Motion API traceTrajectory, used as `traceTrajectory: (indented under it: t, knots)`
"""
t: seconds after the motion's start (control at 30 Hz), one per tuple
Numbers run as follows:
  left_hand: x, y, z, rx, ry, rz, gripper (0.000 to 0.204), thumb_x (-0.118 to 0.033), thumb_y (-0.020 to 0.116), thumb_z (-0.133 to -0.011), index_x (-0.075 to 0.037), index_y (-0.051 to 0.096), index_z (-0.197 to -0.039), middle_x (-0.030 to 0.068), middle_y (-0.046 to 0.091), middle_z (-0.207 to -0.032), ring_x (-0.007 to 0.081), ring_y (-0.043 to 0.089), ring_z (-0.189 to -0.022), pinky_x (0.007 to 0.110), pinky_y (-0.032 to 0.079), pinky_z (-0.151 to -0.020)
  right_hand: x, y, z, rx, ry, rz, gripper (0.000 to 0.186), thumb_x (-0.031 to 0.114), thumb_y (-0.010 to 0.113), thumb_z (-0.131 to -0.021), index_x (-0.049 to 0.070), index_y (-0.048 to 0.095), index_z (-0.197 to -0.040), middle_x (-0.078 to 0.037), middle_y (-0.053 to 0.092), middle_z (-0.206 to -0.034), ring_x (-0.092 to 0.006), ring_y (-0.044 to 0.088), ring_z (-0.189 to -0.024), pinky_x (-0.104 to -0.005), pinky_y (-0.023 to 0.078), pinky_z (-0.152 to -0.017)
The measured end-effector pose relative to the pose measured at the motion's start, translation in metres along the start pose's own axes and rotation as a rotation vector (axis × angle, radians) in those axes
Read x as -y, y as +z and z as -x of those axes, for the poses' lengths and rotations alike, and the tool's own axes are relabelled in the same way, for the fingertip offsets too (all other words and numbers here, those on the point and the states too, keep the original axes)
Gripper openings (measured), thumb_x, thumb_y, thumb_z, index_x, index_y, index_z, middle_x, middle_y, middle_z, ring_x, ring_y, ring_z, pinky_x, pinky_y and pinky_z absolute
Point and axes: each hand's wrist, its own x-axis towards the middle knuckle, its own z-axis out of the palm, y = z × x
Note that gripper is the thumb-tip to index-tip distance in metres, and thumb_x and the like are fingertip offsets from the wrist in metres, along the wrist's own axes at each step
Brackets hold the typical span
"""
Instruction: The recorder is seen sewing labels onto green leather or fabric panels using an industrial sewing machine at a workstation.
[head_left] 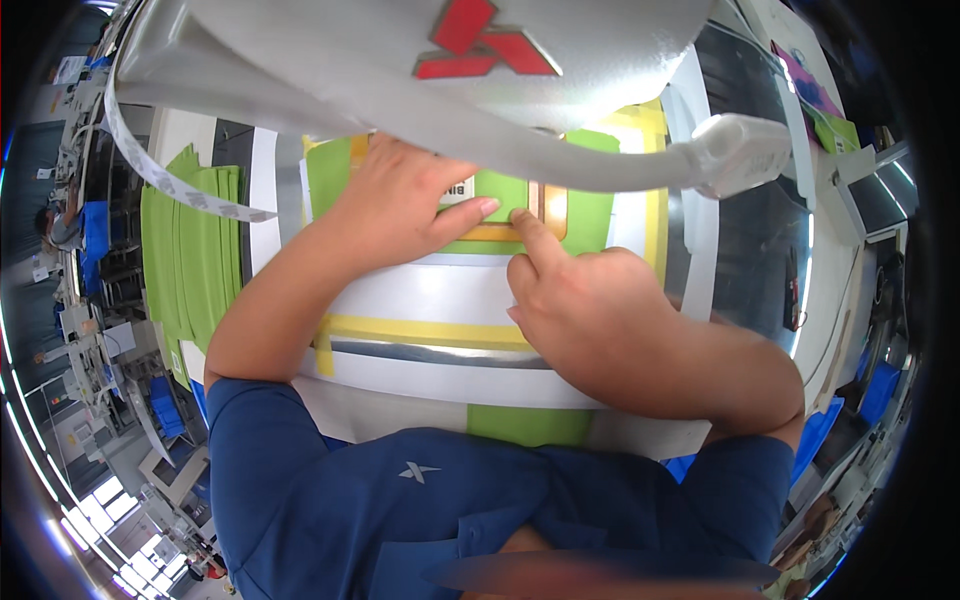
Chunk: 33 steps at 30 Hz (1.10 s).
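Observation:
My left hand rests open on green fabric inside an orange-brown rectangular frame, its thumb beside a white printed label; some fingertips are hidden by the machine. The index finger of my right hand is stretched onto the fabric near the frame’s lower right, with the other fingers bent and nothing seen in them. Beneath lies a white board edged with yellow tape and metal strips.
A pale machine with a red emblem and curved tube hangs low overhead, a patterned strip dangling left. Folded green fabric pieces lie at the left. A co-worker is at the far left among equipment. Blue bins stand right.

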Motion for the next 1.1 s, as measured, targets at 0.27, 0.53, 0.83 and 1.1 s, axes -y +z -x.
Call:
traceTrajectory:
  t: [0.27, 0.53, 0.83, 1.1]
  knots:
    - [-0.001, -0.001, -0.001, 0.043, -0.048, 0.023, 0.051, -0.037, 0.072, -0.098, -0.013, 0.069, -0.143, 0.0197, 0.073, -0.131, 0.0392, 0.070, -0.116, 0.044, 0.054, -0.099, 0.000, -0.001, 0.001, -0.024, -0.009, -0.019, 0.029, 0.023, 0.065, -0.101, -0.002, 0.075, -0.090, -0.016, 0.068, -0.106, -0.0293, 0.055, -0.137, -0.0335, 0.056, -0.051]
    - [0.005, -0.001, -0.005, 0.077, -0.107, 0.089, 0.056, -0.022, 0.080, -0.089, -0.014, 0.070, -0.143, 0.0173, 0.069, -0.140, 0.0391, 0.063, -0.125, 0.047, 0.045, -0.112, 0.001, 0.005, -0.002, -0.012, 0.006, 0.042, 0.021, 0.011, 0.066, -0.086, -0.003, 0.077, -0.097, -0.030, 0.066, -0.135, -0.0200, 0.071, -0.076, -0.0333, 0.053, -0.051]
    - [0.003, -0.003, -0.010, 0.011, -0.106, 0.020, 0.053, -0.030, 0.082, -0.090, -0.014, 0.073, -0.140, 0.0160, 0.060, -0.148, 0.0381, 0.047, -0.140, 0.051, 0.034, -0.120, -0.002, 0.016, -0.006, -0.110, 0.067, -0.018, 0.039, 0.012, 0.076, -0.081, -0.004, 0.077, -0.117, -0.027, 0.069, -0.125, -0.0173, 0.069, -0.069, -0.0318, 0.049, -0.051]
    - [0.016, -0.003, -0.024, -0.007, -0.158, 0.129, 0.049, -0.045, 0.072, -0.099, -0.007, 0.073, -0.129, 0.0174, 0.077, -0.113, 0.0364, 0.072, -0.101, 0.044, 0.056, -0.090, -0.017, 0.020, -0.014, -0.205, 0.151, 0.002, 0.043, 0.013, 0.076, -0.081, -0.008, 0.074, -0.119, -0.029, 0.069, -0.127, -0.0175, 0.070, -0.067, -0.0308, 0.051, -0.051]
